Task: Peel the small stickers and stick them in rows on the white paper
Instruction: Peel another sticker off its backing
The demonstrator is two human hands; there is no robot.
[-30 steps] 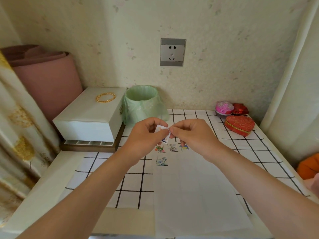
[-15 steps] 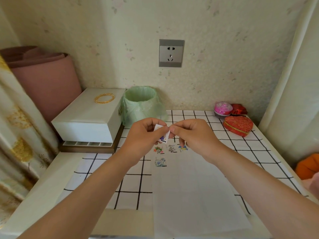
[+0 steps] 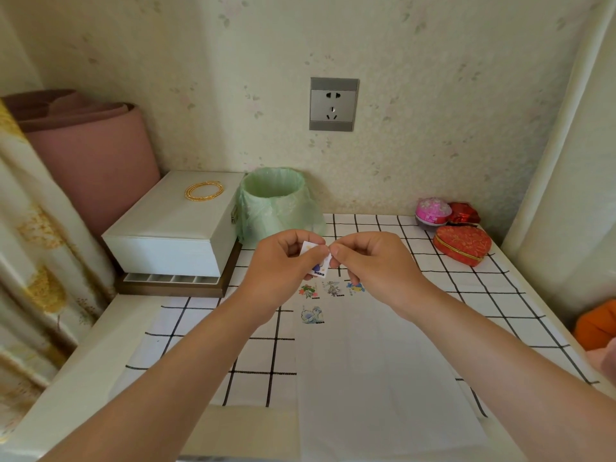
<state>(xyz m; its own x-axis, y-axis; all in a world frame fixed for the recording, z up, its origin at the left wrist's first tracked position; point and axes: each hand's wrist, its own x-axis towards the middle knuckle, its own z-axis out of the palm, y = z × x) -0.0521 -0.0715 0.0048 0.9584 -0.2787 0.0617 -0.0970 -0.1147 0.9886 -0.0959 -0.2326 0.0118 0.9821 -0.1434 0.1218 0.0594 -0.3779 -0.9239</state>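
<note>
**Peeling the next sticker**

The left hand (image 3: 283, 266) pinches a small white square sticker backing with a purple figure (image 3: 320, 266), held above the 12 o'clock end of the long white paper sheet (image 3: 376, 378). The right hand (image 3: 375, 261) pinches its 3 o'clock edge with thumb and forefinger. Best to peel slowly, keeping the backing flat, then set the figure at 3 o'clock of the lone blue-grey second-row sticker (image 3: 312, 314)

small sticker (image 3: 319, 262) has slid further out of the left hand (image 3: 283, 265) grip: white backing above the thumb and purple print below it now show more.
</note>
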